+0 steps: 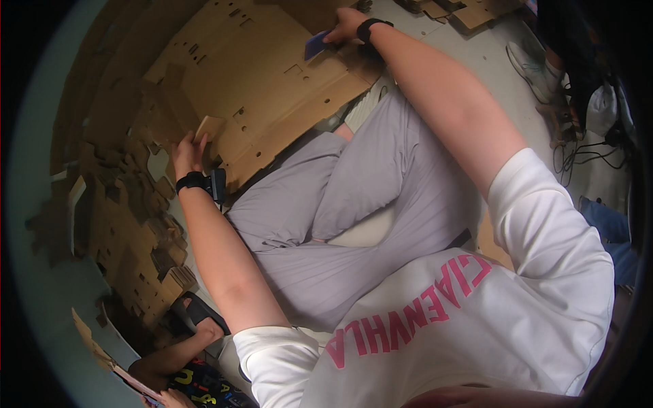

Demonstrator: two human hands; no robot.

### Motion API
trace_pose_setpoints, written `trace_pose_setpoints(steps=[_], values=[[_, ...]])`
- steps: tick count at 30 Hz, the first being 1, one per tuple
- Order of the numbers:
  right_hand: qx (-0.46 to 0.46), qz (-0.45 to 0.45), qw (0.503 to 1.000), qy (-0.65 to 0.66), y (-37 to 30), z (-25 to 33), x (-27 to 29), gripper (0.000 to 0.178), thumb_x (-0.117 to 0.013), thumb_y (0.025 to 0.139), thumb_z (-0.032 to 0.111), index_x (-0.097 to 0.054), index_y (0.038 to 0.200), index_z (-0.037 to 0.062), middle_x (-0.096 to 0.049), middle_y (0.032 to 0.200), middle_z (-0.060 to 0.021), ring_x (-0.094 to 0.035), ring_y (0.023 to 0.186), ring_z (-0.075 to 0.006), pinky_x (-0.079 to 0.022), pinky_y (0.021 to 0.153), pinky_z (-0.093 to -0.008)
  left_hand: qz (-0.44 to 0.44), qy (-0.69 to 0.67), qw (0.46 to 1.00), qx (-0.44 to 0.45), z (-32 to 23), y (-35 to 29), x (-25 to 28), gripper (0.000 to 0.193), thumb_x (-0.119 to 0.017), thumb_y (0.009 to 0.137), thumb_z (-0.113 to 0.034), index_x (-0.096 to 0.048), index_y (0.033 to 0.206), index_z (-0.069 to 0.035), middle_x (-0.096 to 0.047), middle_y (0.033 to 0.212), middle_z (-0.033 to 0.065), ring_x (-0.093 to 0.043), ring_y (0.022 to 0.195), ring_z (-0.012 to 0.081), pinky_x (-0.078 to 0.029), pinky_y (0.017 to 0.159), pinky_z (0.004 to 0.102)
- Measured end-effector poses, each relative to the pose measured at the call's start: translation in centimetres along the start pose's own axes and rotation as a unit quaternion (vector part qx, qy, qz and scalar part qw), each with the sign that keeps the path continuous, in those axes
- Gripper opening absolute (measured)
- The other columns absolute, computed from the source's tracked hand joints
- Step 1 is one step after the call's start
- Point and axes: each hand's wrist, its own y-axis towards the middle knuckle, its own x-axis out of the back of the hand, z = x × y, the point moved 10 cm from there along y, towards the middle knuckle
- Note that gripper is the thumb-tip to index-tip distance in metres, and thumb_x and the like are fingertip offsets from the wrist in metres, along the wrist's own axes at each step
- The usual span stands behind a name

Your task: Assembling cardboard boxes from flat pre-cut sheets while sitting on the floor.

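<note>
A large brown cardboard sheet with punched slots and holes lies in front of my crossed legs. At its left side, my left hand is closed with a small tan cardboard flap between thumb and fingers; whether the flap belongs to the sheet, I cannot tell. Over the sheet's far right corner, my right hand grips a flat blue piece, its exact kind unclear. Each wrist wears a black band, and the left band carries a small black device.
Stacked cut cardboard crowds the left side, and more cardboard pieces lie at the far right. A person's hand holds a thin board at lower left. Cables and a shoe are on the right.
</note>
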Motion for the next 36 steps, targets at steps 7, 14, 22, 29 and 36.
trace_pose_setpoints(steps=[7,14,22,29,36], values=[[0.094,-0.073,0.993,0.013,-2.3,4.6,-0.4,0.045,-0.082,0.081,0.018,-0.063,0.120,0.0068,-0.074,0.097,-0.0097,-0.073,0.073,-0.0193,-0.058,0.065,-0.0343,0.077,0.230,0.968,-0.059,-1.1,-1.4,-2.7,0.047,-0.061,0.083,0.011,-0.044,0.127,0.014,-0.055,0.122,0.0211,-0.062,0.103,0.0306,-0.061,0.093,0.0420],[0.099,-0.077,0.992,-0.031,-1.5,4.6,-0.4,0.050,-0.079,0.084,0.023,-0.060,0.126,0.0056,-0.073,0.097,-0.0127,-0.073,0.072,-0.0213,-0.061,0.065,-0.0353,0.019,0.343,0.928,-0.147,-3.0,-3.4,-4.5,0.066,-0.074,0.074,0.002,-0.045,0.133,0.009,-0.060,0.124,0.0209,-0.062,0.109,0.0309,-0.054,0.091,0.0371],[0.149,-0.129,0.962,-0.188,-2.9,7.4,-0.4,0.061,-0.076,0.085,0.028,-0.052,0.136,0.0048,-0.072,0.104,-0.0202,-0.071,0.089,-0.0372,-0.055,0.085,-0.0437,-0.059,0.506,0.835,-0.207,-3.4,-2.4,-4.3,0.082,-0.076,0.075,-0.005,-0.035,0.145,0.008,-0.051,0.141,0.0288,-0.055,0.128,0.0381,-0.042,0.109,0.0401],[0.183,-0.110,0.961,-0.173,-4.4,8.6,-0.6,0.080,-0.073,0.086,0.024,-0.033,0.155,0.0260,-0.069,0.117,-0.0226,-0.067,0.105,-0.0408,-0.052,0.092,-0.0469,0.022,0.524,0.811,-0.259,-3.9,-4.2,-7.1,0.085,-0.068,0.081,-0.003,-0.034,0.157,-0.019,-0.057,0.136,0.0282,-0.056,0.126,0.0427,-0.046,0.104,0.0456],[0.175,-0.088,0.958,-0.211,-2.5,8.1,-2.7,0.075,-0.063,0.093,0.014,-0.031,0.155,0.0443,-0.069,0.119,-0.0165,-0.068,0.103,-0.0373,-0.052,0.090,-0.0455,0.041,0.573,0.763,-0.298,-3.1,-3.4,-7.9,0.077,-0.064,0.085,-0.006,-0.037,0.156,-0.019,-0.061,0.123,0.0297,-0.059,0.116,0.0453,-0.048,0.100,0.0497]])
